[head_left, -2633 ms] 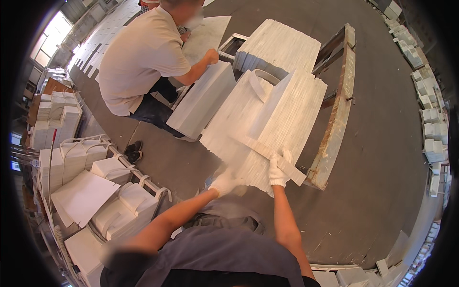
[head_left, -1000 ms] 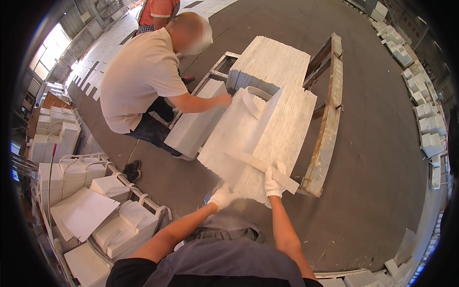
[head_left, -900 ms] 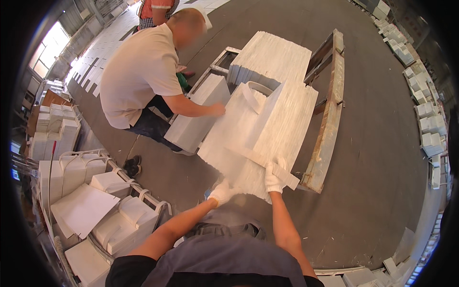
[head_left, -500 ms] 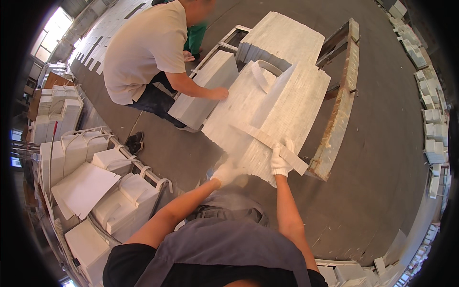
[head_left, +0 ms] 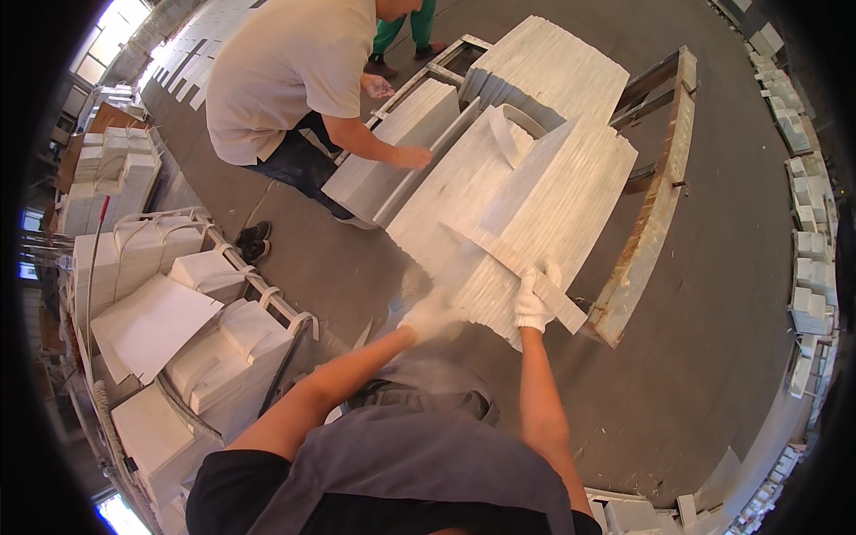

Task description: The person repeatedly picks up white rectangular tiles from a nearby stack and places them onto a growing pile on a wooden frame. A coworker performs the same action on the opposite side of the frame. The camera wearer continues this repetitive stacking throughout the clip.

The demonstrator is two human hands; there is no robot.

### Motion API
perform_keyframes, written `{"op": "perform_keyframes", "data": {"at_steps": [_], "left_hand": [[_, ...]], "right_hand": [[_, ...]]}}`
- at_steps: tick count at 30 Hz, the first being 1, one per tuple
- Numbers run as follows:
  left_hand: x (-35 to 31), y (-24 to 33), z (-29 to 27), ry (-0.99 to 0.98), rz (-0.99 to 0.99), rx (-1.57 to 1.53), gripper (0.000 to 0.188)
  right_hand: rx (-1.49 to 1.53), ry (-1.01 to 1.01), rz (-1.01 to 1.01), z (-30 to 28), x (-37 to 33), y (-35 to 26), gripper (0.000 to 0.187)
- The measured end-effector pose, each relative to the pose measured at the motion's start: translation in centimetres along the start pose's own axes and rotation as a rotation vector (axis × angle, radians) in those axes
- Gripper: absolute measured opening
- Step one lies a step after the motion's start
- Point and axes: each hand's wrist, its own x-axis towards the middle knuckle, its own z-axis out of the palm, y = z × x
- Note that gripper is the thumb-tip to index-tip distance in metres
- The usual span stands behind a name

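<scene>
My right hand [head_left: 533, 301], in a white knitted glove, is closed on a long thin pale strip [head_left: 499, 251]. The strip lies slantwise over the near end of a large stack of pale thin boards [head_left: 571, 205], its right end jutting past the stack. My left hand [head_left: 432, 319], gloved in white too, is beside the stack's near left corner; motion smears its fingers, so what it holds, if anything, is unclear. A curled pale band [head_left: 505, 141] and an upright pale panel [head_left: 526, 174] rest on the stack.
Across the stack a person in a beige shirt [head_left: 285, 80] bends over, one hand [head_left: 413, 158] by a long pale block [head_left: 397, 147]. A rusty metal rack [head_left: 655, 214] flanks the right side. At left stands a cart of strapped white blocks [head_left: 232, 348] with loose sheets [head_left: 153, 325].
A narrow gap with a thin edge now shows between the long block and the stack, by the other person's hand. My right hand keeps its grip on the strip; my left stays blurred.
</scene>
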Motion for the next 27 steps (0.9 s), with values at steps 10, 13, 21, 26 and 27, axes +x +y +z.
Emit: {"op": "perform_keyframes", "data": {"at_steps": [10, 13, 21, 26, 27], "left_hand": [[1.2, 0.3, -2.1, -0.143, 0.026, 0.062, 0.100], [1.4, 0.5, -2.6, -0.158, 0.019, 0.101, 0.096], [1.0, 0.0, -5.5, -0.310, -0.045, 0.015, 0.091], [1.4, -2.9, -9.4, -0.227, -0.036, -0.070, 0.088], [1.5, -3.6, -10.4, -0.194, -0.032, -0.071, 0.087]], "right_hand": [[0.051, -0.039, 0.129, -0.4, 0.2, -2.1, 0.052], [-0.050, -0.020, 0.116, -0.4, 0.2, -2.4, 0.052], [-0.230, 0.076, 0.092, 0.4, -0.2, -2.6, 0.043], [-0.278, 0.041, 0.015, 0.3, -0.1, -3.3, 0.049], [-0.261, 0.043, 0.026, 0.4, -0.2, -3.5, 0.049]]}}
